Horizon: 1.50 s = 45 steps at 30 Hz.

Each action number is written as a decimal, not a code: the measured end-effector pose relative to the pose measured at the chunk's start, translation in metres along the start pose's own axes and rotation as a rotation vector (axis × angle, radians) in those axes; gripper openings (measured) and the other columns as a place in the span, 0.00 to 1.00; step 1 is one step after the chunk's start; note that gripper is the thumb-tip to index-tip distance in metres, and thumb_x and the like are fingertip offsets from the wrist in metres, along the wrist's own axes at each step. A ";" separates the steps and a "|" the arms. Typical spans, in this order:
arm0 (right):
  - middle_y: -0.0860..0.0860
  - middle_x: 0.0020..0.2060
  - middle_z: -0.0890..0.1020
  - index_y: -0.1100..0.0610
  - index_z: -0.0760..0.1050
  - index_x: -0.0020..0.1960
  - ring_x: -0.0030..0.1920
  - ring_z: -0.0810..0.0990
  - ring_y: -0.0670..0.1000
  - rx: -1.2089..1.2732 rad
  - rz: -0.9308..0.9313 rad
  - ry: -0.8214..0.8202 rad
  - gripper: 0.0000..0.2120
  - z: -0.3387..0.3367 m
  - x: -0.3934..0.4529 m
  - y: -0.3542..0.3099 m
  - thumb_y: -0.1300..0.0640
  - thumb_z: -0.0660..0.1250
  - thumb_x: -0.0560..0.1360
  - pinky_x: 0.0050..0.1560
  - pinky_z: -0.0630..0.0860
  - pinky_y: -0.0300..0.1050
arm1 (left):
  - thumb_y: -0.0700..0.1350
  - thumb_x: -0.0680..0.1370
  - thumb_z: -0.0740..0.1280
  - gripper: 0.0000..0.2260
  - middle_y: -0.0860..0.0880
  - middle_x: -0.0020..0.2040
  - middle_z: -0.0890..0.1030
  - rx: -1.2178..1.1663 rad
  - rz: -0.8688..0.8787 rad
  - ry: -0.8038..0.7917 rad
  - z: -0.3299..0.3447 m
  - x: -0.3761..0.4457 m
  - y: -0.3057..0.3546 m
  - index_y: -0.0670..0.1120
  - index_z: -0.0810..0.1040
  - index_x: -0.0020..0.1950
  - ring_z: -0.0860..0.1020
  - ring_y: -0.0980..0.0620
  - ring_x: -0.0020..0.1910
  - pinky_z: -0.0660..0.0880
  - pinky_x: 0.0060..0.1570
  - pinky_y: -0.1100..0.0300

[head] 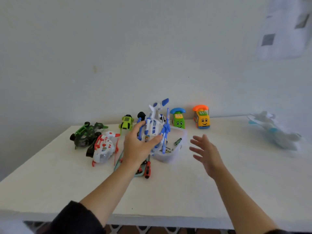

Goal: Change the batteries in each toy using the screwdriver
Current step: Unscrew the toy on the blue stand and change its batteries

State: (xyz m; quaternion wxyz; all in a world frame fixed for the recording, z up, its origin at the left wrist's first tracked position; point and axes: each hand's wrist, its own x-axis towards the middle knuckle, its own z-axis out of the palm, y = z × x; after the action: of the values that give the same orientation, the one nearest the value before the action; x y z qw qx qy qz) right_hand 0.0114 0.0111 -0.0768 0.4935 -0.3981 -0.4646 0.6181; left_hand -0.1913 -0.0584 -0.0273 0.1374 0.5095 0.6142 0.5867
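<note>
1. Two hands are over the white bench (168,191): the left hand (136,149) grips a blue-and-white toy airplane (154,127), fingers (141,123) curled over its body and thumb under it, lifted above the clear plastic tub (170,154).
2. The right hand (205,152) hovers just right of the tub, fingers spread wide, holding nothing.
3. Inside the tub lie loose batteries (177,141), one green, plainly seen. A red-handled screwdriver (147,169) lies on the bench just in front of the tub, near the left wrist, beside what looks like a pale green lid or tray; I cannot tell which.
4. Left of the tub sit a red-and-white toy helicopter (103,149), a dark green toy vehicle (86,134) and a lime green toy car (127,123). Behind the tub stand a green phone car (178,119) and an orange phone car (202,118).
5. Likely step: bringing the airplane forward to find its battery door.
6. Risks, as I judge them: the rotor-like blue blades hang close to the tub rim and could snag it, tipping batteries out; a one-handed hold on a smooth body could slip; the left forearm could roll the screwdriver away.
</note>
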 end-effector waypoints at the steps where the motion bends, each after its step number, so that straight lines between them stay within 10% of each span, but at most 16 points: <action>1: 0.51 0.57 0.79 0.51 0.73 0.60 0.53 0.79 0.55 0.055 0.051 -0.072 0.18 0.002 0.000 -0.013 0.42 0.54 0.79 0.57 0.70 0.55 | 0.56 0.63 0.78 0.26 0.60 0.48 0.78 0.054 0.051 -0.042 0.017 -0.005 0.003 0.56 0.75 0.59 0.78 0.63 0.48 0.75 0.45 0.67; 6: 0.56 0.42 0.82 0.59 0.74 0.58 0.37 0.81 0.55 0.084 0.027 -0.004 0.14 -0.023 -0.003 -0.029 0.51 0.63 0.78 0.39 0.78 0.49 | 0.71 0.61 0.68 0.38 0.51 0.55 0.70 0.509 0.211 -0.321 0.095 -0.036 0.021 0.66 0.62 0.69 0.70 0.49 0.56 0.75 0.51 0.53; 9: 0.57 0.43 0.84 0.62 0.75 0.56 0.38 0.83 0.56 0.228 0.099 0.064 0.11 -0.055 -0.007 -0.018 0.56 0.62 0.78 0.37 0.80 0.49 | 0.72 0.62 0.62 0.41 0.52 0.56 0.68 0.284 0.197 -0.395 0.107 -0.047 0.028 0.64 0.55 0.73 0.70 0.52 0.55 0.72 0.53 0.56; 14: 0.58 0.51 0.83 0.58 0.78 0.59 0.47 0.82 0.57 0.296 0.273 -0.063 0.17 -0.078 -0.012 0.000 0.49 0.60 0.77 0.50 0.78 0.55 | 0.68 0.68 0.65 0.33 0.44 0.59 0.75 -0.255 -0.693 -0.560 0.106 -0.019 0.017 0.50 0.70 0.67 0.76 0.44 0.56 0.74 0.55 0.50; 17: 0.57 0.52 0.81 0.58 0.74 0.60 0.45 0.83 0.54 0.100 0.249 -0.042 0.17 -0.061 -0.006 0.003 0.47 0.59 0.79 0.42 0.79 0.49 | 0.55 0.74 0.68 0.19 0.40 0.53 0.80 -0.506 -0.885 -0.643 0.107 -0.020 0.015 0.46 0.76 0.59 0.80 0.40 0.50 0.78 0.46 0.47; 21: 0.53 0.68 0.70 0.52 0.65 0.71 0.67 0.70 0.54 -0.358 -0.078 0.239 0.18 -0.049 0.003 0.015 0.50 0.52 0.82 0.65 0.67 0.49 | 0.47 0.72 0.73 0.17 0.42 0.50 0.81 -0.415 -0.814 -0.361 0.123 -0.021 0.005 0.46 0.76 0.58 0.80 0.41 0.50 0.79 0.48 0.42; 27: 0.49 0.69 0.66 0.50 0.62 0.71 0.68 0.65 0.47 -0.681 -0.638 0.196 0.40 -0.048 -0.020 0.049 0.37 0.66 0.64 0.65 0.63 0.41 | 0.55 0.72 0.71 0.24 0.46 0.58 0.79 -0.270 -0.676 -0.319 0.137 -0.022 0.010 0.50 0.70 0.64 0.77 0.44 0.55 0.78 0.52 0.44; 32: 0.57 0.60 0.73 0.52 0.71 0.62 0.58 0.71 0.58 -1.011 -0.976 0.481 0.24 -0.049 -0.013 0.060 0.36 0.57 0.76 0.55 0.70 0.51 | 0.60 0.80 0.55 0.19 0.45 0.51 0.80 -0.314 -0.681 -0.422 0.130 -0.013 0.014 0.48 0.74 0.60 0.79 0.46 0.50 0.78 0.50 0.48; 41: 0.56 0.62 0.76 0.56 0.70 0.63 0.59 0.77 0.57 -1.126 -0.581 0.497 0.40 -0.045 -0.016 0.054 0.32 0.62 0.60 0.54 0.72 0.60 | 0.52 0.84 0.48 0.17 0.56 0.47 0.80 -0.297 -0.345 -0.556 0.133 -0.030 0.011 0.55 0.76 0.55 0.79 0.64 0.47 0.76 0.48 0.63; 45: 0.56 0.64 0.75 0.56 0.68 0.65 0.59 0.78 0.59 -1.109 -0.577 0.463 0.39 -0.045 -0.015 0.055 0.34 0.63 0.60 0.51 0.76 0.57 | 0.51 0.80 0.55 0.17 0.48 0.59 0.78 0.208 0.189 -0.177 0.133 -0.046 -0.033 0.46 0.74 0.63 0.75 0.50 0.59 0.70 0.58 0.54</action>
State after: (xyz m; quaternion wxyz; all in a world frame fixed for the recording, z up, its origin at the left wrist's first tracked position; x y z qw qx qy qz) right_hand 0.0442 0.0005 -0.1410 0.4482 -0.5750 -0.6838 0.0293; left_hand -0.0845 -0.0105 -0.1113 0.0818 0.6264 0.6064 0.4829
